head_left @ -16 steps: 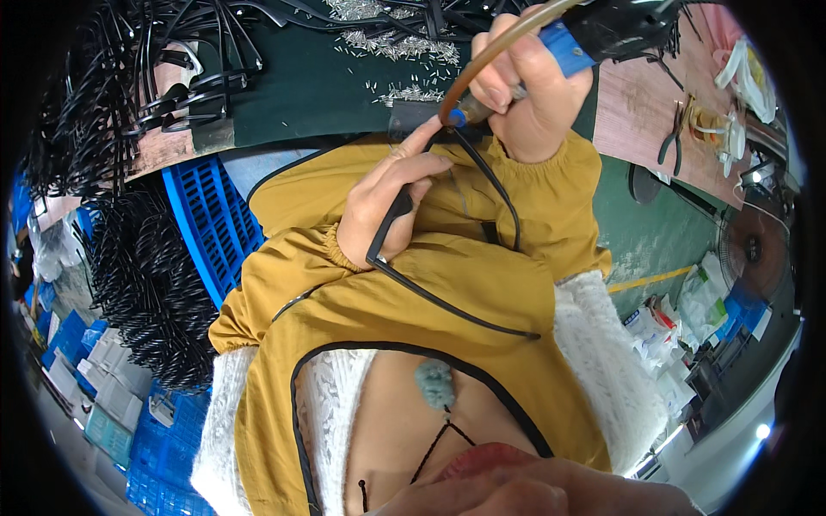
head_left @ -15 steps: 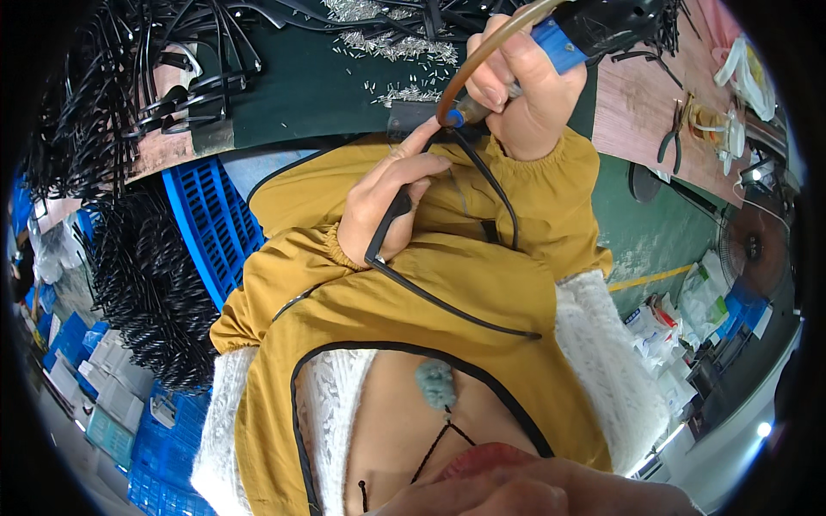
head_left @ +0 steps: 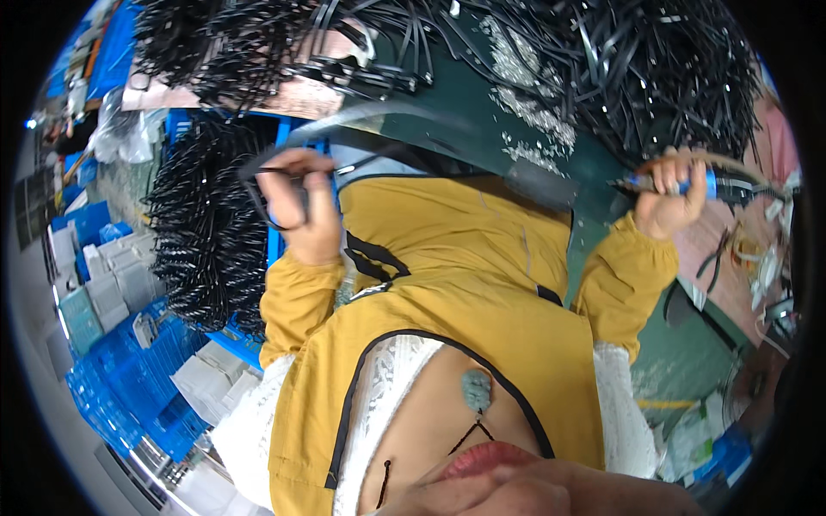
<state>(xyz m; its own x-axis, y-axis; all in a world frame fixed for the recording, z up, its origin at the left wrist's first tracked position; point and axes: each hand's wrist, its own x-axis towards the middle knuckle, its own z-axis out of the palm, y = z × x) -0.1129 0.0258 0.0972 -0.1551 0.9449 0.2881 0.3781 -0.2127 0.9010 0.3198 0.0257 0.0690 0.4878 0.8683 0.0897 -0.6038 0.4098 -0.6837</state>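
A table with a dark green top runs across the far side; pinkish boards form its right end; the floor at the lower right is green and scuffed, crossed by a yellow stripe; bags in white and green lie near that stripe; on the left, blue crates stand below a group of white boxes, with a turquoise box beside them; farther up hangs or rests a clear plastic bag; a small bright light glows at the upper left; the outer edges are dark and bent.
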